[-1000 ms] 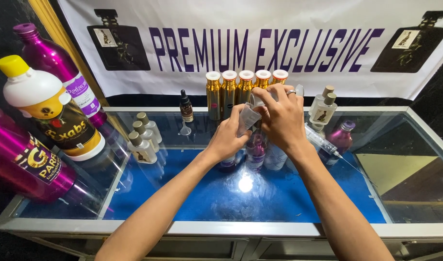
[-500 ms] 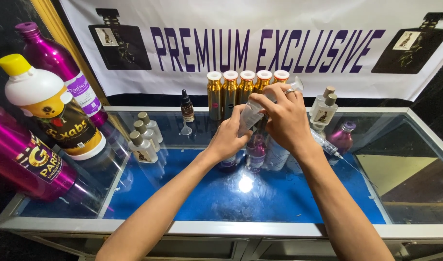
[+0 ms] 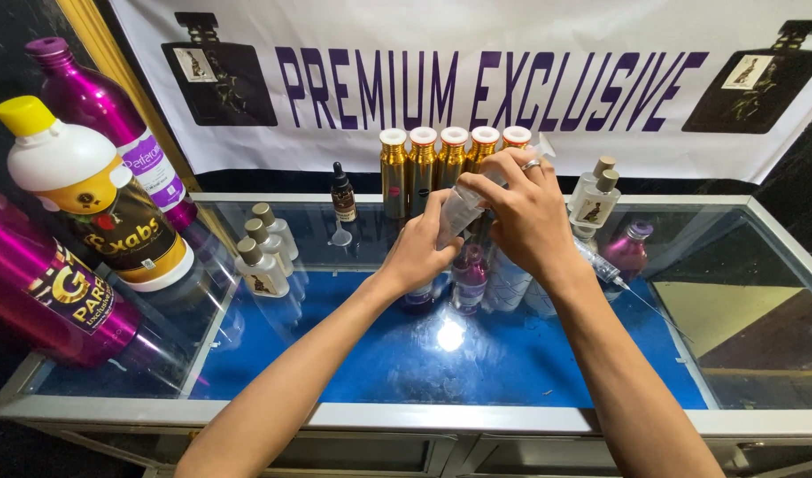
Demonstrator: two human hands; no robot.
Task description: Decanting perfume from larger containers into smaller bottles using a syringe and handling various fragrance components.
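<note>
Both hands (image 3: 477, 235) grip clear bottle (image 3: 459, 211) (tilted).

white banner (image 3: 477, 97) with purple lettering, black bottle pictures: across top | white-yellow-brown labelled bottle (image 3: 96, 208): left | magenta labelled bottles (image 3: 56, 296): far left | gold bottles (image 3: 424, 168): upper centre

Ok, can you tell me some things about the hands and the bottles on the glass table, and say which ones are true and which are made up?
1. Both hands hold one small clear bottle. True: left hand and right hand meet on it.
2. Five gold bottles stand in a row by the banner. True.
3. The big white bottle has a red cap. False: its cap is yellow.
4. The syringe is in the left hand. False: it lies on the glass counter, right of the hands.
5. The right hand wears a ring. True.
</note>
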